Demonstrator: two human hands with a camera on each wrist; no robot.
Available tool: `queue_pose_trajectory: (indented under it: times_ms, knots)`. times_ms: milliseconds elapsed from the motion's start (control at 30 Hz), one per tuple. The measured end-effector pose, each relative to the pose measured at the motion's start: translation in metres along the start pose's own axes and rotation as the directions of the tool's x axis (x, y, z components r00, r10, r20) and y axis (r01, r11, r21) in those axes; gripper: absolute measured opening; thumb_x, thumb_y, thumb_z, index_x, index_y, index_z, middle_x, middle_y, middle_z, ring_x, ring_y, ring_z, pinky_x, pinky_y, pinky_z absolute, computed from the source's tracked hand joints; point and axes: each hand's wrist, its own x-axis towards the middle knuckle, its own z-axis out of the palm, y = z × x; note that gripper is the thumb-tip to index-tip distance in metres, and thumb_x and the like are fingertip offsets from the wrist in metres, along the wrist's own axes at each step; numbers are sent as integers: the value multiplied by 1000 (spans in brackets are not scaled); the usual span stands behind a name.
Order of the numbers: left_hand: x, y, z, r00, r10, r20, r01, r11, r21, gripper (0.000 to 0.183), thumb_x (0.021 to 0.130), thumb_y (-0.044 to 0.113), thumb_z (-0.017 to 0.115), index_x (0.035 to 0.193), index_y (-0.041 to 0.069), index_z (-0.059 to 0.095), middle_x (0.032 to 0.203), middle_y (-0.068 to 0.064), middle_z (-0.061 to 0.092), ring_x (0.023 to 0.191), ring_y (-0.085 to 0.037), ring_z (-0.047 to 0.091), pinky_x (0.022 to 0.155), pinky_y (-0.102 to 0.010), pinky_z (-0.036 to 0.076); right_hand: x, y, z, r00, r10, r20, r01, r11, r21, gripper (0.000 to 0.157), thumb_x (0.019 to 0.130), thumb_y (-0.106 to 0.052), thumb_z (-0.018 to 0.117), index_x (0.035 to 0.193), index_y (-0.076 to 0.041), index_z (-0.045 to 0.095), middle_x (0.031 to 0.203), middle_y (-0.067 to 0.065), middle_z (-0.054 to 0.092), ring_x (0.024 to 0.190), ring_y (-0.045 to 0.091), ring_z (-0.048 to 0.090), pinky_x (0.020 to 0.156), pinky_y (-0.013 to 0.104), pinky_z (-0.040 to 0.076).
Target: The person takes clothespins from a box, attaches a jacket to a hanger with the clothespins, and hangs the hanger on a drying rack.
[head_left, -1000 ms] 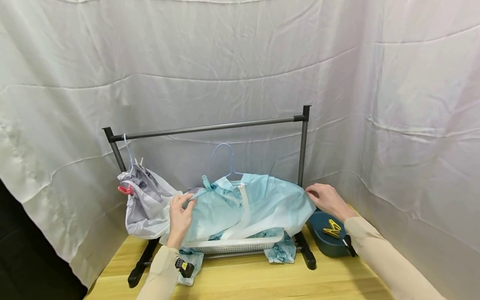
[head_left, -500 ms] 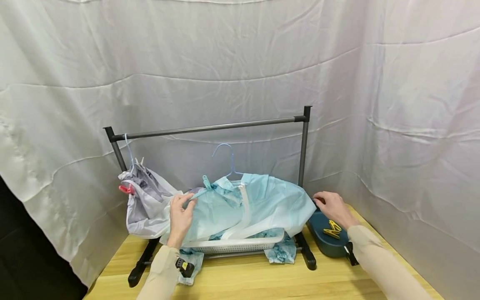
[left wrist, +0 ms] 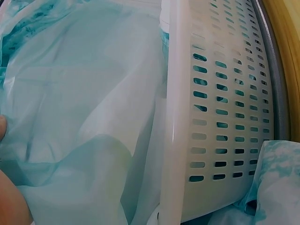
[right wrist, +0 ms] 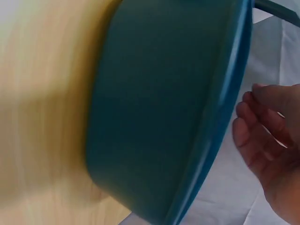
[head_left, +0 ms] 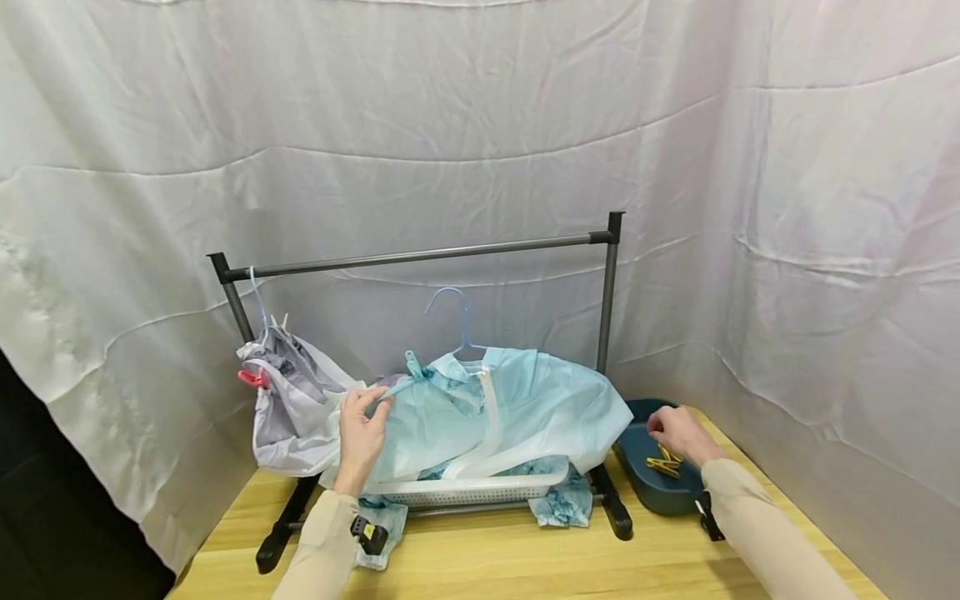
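Observation:
A thin light-blue zip jacket (head_left: 540, 408) lies spread over a white basket (head_left: 480, 487), with a blue hanger (head_left: 464, 321) sticking up through its collar. My left hand (head_left: 362, 433) pinches the jacket near its left shoulder. Beside that shoulder a teal clothespin (head_left: 412, 364) grips the fabric. My right hand (head_left: 684, 433) is over the dark teal basin (head_left: 637, 479), near the yellow clothespins (head_left: 663, 462) inside it. In the right wrist view the fingers (right wrist: 243, 132) are loosely bent beside the basin's rim and hold nothing.
Behind the basket stands a metal clothes rack (head_left: 420, 256). A pale grey garment (head_left: 296, 417) hangs at its left end, with a red clothespin (head_left: 253, 379) on it. Patterned blue cuffs (head_left: 564, 504) droop past the basket onto the wooden table (head_left: 495, 562). Grey curtains (head_left: 480, 108) enclose the back and right.
My right hand has left the jacket's right shoulder and moved right and down to the basin. The left hand keeps its pinch in the same spot.

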Motion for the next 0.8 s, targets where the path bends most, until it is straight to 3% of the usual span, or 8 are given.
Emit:
queue_pose_trajectory:
  times_ms: [167,267,600,800]
  knots:
    - [0,1,0,1000,0,2,0,1000,4,20,90,8,68,108,-1,73,90,-11,51,93,-18,40,85,-35,33,-5,5,2,975,71,212,-68,997,-23,21,84,8,59,100,1,71,95,14,68,82,26,62,75,46,54]
    - [0,2,0,1000,-2,4,2,1000,-3,20,90,8,69,108,-1,73,90,-11,51,95,-18,41,86,-36,33,-9,6,5,957,84,279,-79,996,-27,28,82,10,56,106,4,69,103,19,67,87,28,61,77,45,52]
    - [-1,1,0,1000,8,5,-8,1000,-2,20,91,10,69,107,-1,73,89,-12,51,93,-19,41,86,-35,33,-16,15,12,949,107,297,-91,993,-70,27,83,9,59,108,1,67,100,16,65,85,26,55,77,45,48]
    - [-1,1,0,1000,21,7,-21,1000,9,19,90,9,69,106,0,74,89,-12,52,91,-19,41,84,-35,33,-18,18,16,948,130,289,-120,991,-52,18,85,7,60,97,-5,66,85,8,60,78,23,52,70,41,44]
